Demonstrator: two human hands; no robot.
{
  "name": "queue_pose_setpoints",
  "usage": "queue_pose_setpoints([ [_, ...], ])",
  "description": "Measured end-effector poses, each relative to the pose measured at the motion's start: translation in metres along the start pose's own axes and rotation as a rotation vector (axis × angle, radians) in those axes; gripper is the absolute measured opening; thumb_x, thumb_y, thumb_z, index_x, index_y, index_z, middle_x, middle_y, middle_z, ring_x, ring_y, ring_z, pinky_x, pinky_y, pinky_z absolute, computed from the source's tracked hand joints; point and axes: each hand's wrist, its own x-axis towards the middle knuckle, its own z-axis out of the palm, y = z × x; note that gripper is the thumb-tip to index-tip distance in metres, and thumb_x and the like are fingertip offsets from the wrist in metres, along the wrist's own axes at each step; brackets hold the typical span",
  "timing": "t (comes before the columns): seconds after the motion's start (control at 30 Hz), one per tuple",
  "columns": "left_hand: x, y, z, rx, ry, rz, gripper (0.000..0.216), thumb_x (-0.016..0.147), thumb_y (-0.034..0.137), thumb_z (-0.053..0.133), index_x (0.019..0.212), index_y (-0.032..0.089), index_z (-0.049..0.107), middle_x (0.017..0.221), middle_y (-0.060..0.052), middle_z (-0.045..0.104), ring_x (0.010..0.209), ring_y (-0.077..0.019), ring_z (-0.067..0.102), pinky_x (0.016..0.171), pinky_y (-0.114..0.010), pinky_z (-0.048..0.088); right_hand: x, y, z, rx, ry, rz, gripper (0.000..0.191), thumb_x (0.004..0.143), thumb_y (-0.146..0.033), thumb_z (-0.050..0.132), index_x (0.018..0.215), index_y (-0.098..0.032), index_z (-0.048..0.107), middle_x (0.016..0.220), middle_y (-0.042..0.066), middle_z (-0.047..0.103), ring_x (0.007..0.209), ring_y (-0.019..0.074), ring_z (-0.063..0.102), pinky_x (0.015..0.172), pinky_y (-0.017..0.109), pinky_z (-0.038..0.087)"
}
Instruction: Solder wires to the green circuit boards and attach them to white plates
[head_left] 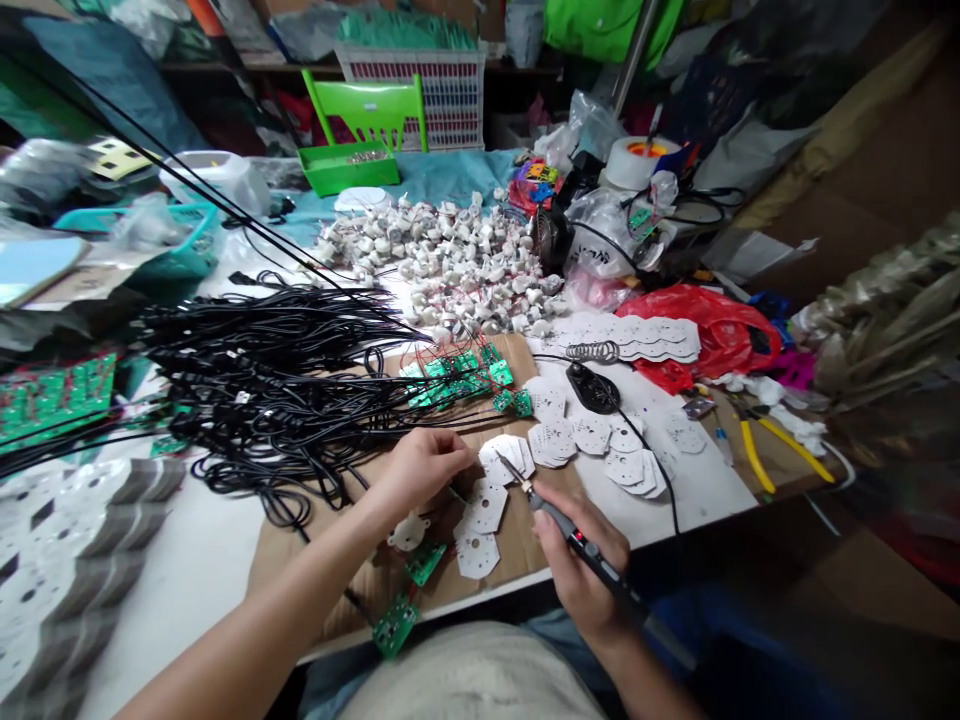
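Note:
My right hand (581,570) is closed around a dark soldering iron (570,535). Its tip points up-left at a stack of white octagonal boards (508,458). My left hand (421,465) rests knuckles-up on the brown cardboard (525,545), fingers curled and pinching something thin I cannot make out beside those boards. More white boards (480,530) lie just below the hands. Small green circuit boards (424,563) lie near my left wrist, and another green board (395,627) sits at the table edge.
A big tangle of black cables (277,385) fills the left. White motors (450,265) are piled behind, with green boards (465,375) in front. Yellow-handled pliers (757,450) lie right, by a red bag (705,335). Stacked white panels (67,570) sit at the near left.

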Motion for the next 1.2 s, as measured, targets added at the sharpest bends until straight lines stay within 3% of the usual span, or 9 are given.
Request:
queue_pose_setpoints([
  [0.23,-0.003,0.01,-0.004,-0.321,-0.082,0.006,0.039,0.065,0.051,0.08,0.07,0.015,0.068,0.066,-0.002,0.066,0.06,-0.0119,0.055,0.06,-0.023,0.043,-0.003,0.001,0.005,0.004,0.002,0.031,0.025,0.095,-0.017,0.059,0.117,-0.02,0.071,0.088,0.005,0.078,0.07,0.0175,0.074,0.068,0.029,0.062],
  [0.37,-0.008,0.009,-0.006,-0.361,-0.161,-0.058,0.039,0.064,0.051,0.082,0.072,0.015,0.071,0.064,-0.002,0.065,0.056,-0.0106,0.052,0.055,-0.022,0.04,-0.001,0.002,0.003,0.021,0.028,0.06,0.025,0.096,-0.017,0.058,0.117,-0.02,0.071,0.087,0.004,0.077,0.067,0.0165,0.074,0.064,0.028,0.062],
  [0.5,-0.007,0.001,-0.005,-0.216,-0.236,-0.063,0.032,0.065,0.045,0.08,0.072,0.014,0.075,0.06,-0.002,0.064,0.053,-0.0108,0.05,0.052,-0.023,0.038,0.001,0.002,0.002,0.019,0.036,0.053,0.024,0.095,-0.018,0.058,0.116,-0.02,0.071,0.085,0.004,0.077,0.066,0.0168,0.074,0.064,0.028,0.062],
  [0.67,-0.002,-0.011,-0.001,-0.046,-0.139,-0.007,0.03,0.069,0.042,0.072,0.081,0.015,0.078,0.063,-0.005,0.069,0.056,-0.0154,0.058,0.053,-0.025,0.043,0.001,0.0,0.004,0.033,0.027,0.051,0.024,0.095,-0.017,0.058,0.114,-0.02,0.072,0.083,0.004,0.076,0.066,0.0164,0.073,0.063,0.027,0.061],
  [0.83,0.0,-0.018,0.003,0.045,-0.047,0.029,0.029,0.073,0.044,0.068,0.076,0.016,0.074,0.064,-0.004,0.069,0.057,-0.0166,0.06,0.054,-0.025,0.044,0.0,0.002,0.006,0.046,0.018,0.038,0.025,0.094,-0.015,0.059,0.115,-0.019,0.072,0.087,0.005,0.077,0.074,0.0175,0.074,0.071,0.029,0.061],
  [1.0,0.0,-0.011,0.006,0.223,0.007,0.052,0.027,0.079,0.043,0.064,0.076,0.018,0.073,0.06,-0.001,0.067,0.052,-0.0152,0.055,0.05,-0.025,0.036,-0.002,0.002,0.008,0.055,-0.017,0.057,0.025,0.094,-0.016,0.059,0.115,-0.02,0.073,0.088,0.005,0.078,0.075,0.0177,0.074,0.07,0.028,0.061],
  [1.2,-0.001,-0.002,0.007,0.367,0.042,0.087,0.022,0.081,0.035,0.061,0.075,0.019,0.074,0.068,-0.003,0.072,0.062,-0.0176,0.061,0.058,-0.026,0.037,0.0,-0.001,0.01,0.054,-0.021,0.04,0.025,0.094,-0.017,0.059,0.115,-0.02,0.073,0.087,0.005,0.078,0.072,0.0178,0.075,0.068,0.028,0.061],
])
